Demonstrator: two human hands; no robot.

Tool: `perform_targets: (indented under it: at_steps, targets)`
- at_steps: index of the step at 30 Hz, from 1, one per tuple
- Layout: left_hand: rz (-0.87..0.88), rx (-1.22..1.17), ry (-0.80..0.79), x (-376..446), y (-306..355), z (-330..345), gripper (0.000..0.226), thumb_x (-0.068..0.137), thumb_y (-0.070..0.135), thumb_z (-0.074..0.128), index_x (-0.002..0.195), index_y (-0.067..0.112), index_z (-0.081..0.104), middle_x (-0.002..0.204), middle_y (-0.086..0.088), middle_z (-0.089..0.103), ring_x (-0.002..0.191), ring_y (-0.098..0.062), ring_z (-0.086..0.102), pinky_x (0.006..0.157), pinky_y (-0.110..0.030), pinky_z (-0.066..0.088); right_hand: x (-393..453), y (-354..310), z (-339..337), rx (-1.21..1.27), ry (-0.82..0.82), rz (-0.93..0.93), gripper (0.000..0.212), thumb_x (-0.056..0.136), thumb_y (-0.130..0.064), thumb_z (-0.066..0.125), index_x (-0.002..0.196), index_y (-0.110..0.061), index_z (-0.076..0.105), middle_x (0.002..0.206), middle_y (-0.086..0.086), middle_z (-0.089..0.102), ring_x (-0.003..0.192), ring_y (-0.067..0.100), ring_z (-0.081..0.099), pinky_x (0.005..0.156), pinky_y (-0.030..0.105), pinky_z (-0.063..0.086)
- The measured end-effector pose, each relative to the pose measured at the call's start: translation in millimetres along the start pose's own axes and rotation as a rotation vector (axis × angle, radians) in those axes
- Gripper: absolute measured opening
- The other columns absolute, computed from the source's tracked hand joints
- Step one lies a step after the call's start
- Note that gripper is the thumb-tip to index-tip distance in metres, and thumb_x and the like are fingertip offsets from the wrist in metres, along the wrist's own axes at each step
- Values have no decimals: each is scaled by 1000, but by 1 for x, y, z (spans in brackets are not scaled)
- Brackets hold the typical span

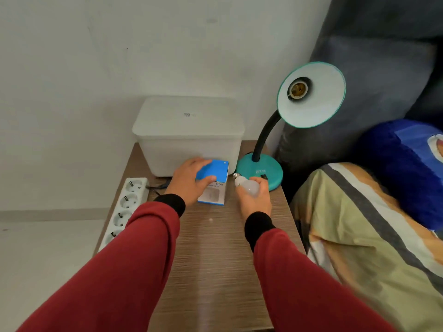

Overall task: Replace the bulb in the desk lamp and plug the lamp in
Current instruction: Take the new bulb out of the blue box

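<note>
Red sleeves [134, 248] reach over table [215, 248]; left hand [189, 180] clamped on bulb box [213, 185], right hand [255, 200] curled round bulb [248, 186]. Socket [298, 88] sits empty. Risk: smooth bulb slips, or cross-threads if entered tilted.

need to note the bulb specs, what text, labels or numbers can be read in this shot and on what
"H09", as it reads from here and likely upside down, on the blue and white bulb box under the left hand.
Smaller line under it on the box: too blurred to read.
Grey mark on the white storage box lid: unreadable.
Raised mark on the teal lamp base: unreadable.
Bulb in the right hand: no print visible.
</note>
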State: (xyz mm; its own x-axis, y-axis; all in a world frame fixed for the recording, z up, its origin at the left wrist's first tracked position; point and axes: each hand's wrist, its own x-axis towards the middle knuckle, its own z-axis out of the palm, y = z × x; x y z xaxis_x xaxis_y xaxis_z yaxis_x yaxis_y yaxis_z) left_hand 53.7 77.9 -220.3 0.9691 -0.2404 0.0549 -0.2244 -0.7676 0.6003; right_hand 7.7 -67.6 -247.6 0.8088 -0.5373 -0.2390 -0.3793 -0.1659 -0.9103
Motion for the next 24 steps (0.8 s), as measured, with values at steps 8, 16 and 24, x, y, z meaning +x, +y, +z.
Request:
perform_targets:
  at_steps: [8, 16, 24]
  targets:
    - [-7, -102, 38, 2, -9, 8, 50, 89, 28, 61, 136, 15, 49, 145, -1, 41, 134, -15, 37, 111, -32, 34, 0, 22, 4, -158, -50, -20, 52, 78, -25, 66, 127, -22, 49, 124, 6, 59, 116, 26, 52, 99, 30, 36]
    - [-10, -116, 53, 4, -10, 8, 51, 86, 27, 65, 134, 15, 51, 142, -3, 43, 132, -17, 40, 108, -32, 37, 4, 21, 3, -405, -130, -102, 57, 76, -25, 70, 128, -14, 47, 125, 8, 57, 118, 25, 51, 99, 30, 36]
    - [-111, -314, 126, 0, -11, 14, 58, 81, 23, 72, 132, 13, 48, 133, -6, 54, 122, -18, 53, 96, -25, 43, 12, -12, -8, -343, -86, -477, 53, 83, -23, 66, 132, -15, 49, 135, 7, 49, 125, 20, 47, 106, 29, 35]
